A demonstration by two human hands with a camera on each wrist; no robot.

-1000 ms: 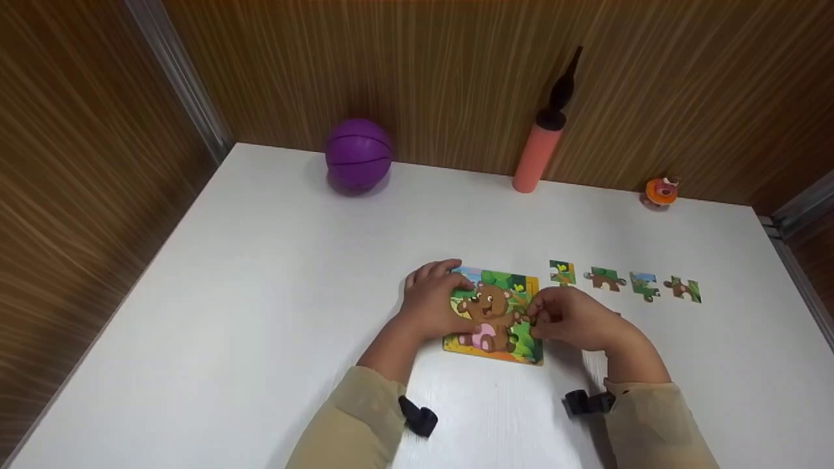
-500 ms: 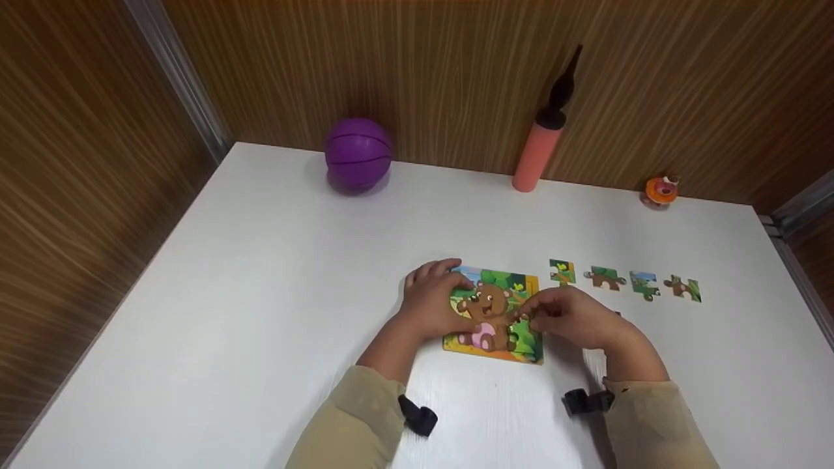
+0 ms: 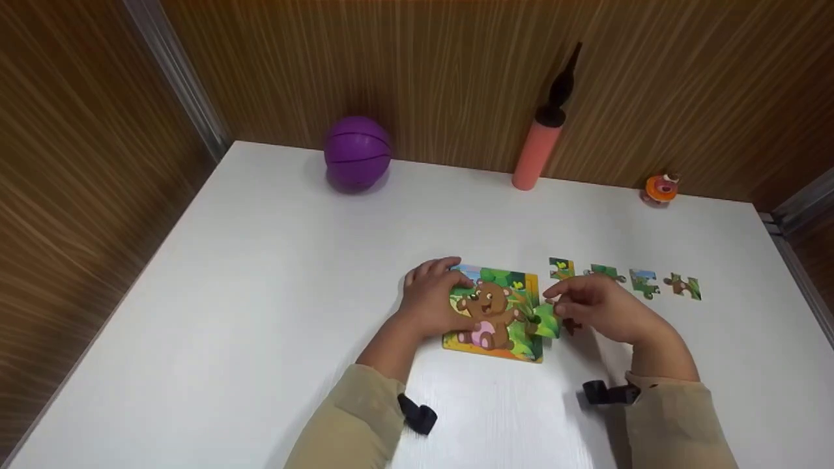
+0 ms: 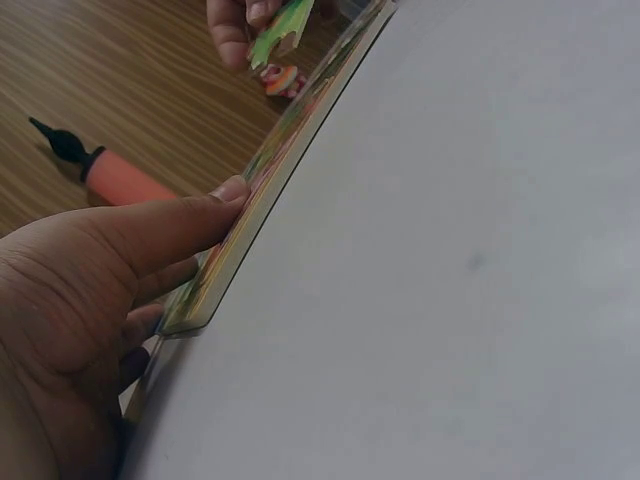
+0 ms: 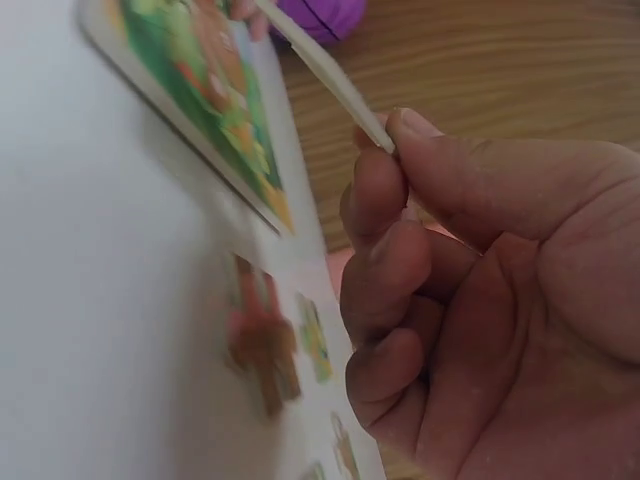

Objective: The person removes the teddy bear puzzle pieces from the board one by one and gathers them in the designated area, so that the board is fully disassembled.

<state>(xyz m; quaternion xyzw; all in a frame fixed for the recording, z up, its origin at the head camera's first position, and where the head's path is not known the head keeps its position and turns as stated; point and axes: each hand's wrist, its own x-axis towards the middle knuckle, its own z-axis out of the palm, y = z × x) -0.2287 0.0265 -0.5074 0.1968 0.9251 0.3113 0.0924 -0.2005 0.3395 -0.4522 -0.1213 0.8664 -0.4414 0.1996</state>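
In the head view my right hand pinches a green jigsaw piece between thumb and fingers. The piece overlaps the right edge of a bear puzzle in its tray. The right wrist view shows the pinched jigsaw piece edge-on, raised above the table. My left hand rests across the puzzle's left side, thumb and index fingertip on the picture. From the left wrist, the left hand's thumb presses along the tray's near edge. A loose brown piece lies beneath my right hand.
Several loose jigsaw pieces lie in a row right of the puzzle, among them a bear-and-grass piece. Along the back wall stand a purple ball, a coral hand pump and a small orange-and-pink figurine.
My right hand has drawn back to the right from the puzzle with the green jigsaw piece, which now shows tilted at the puzzle's right edge. The left hand has stayed put.
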